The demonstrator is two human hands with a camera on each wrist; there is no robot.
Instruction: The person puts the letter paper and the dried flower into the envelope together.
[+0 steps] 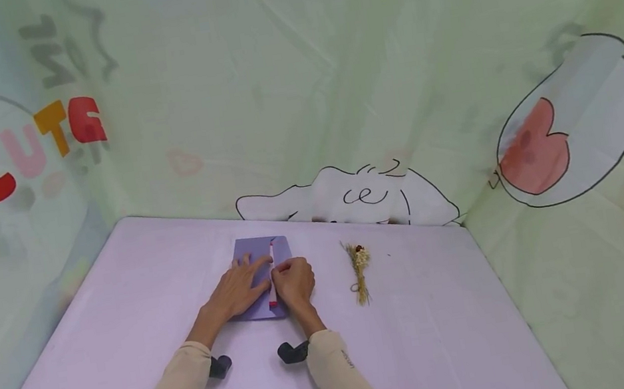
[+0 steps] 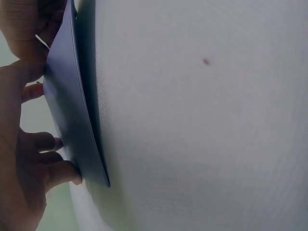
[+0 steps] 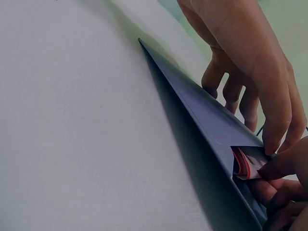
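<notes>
A purple envelope (image 1: 251, 246) lies on the table, its near edge raised slightly off the cloth in the left wrist view. Along its right side, in the opening, is a narrow folded paper (image 3: 246, 163), white with red edges. My left hand (image 1: 235, 290) rests on the envelope with fingers spread, the thumb reaching toward the paper. From the right, my right hand (image 1: 295, 281) pinches the folded paper between thumb and finger. In the right wrist view, the right hand's fingers partly cover the paper, and its printing cannot be made out.
To the right of the envelope lies a small bunch of dried flowers (image 1: 359, 271) tied with string. A pale lilac cloth covers the table (image 1: 442, 336). Printed fabric walls (image 1: 284, 91) enclose its back and sides. Black devices (image 1: 293, 352) are worn at both wrists.
</notes>
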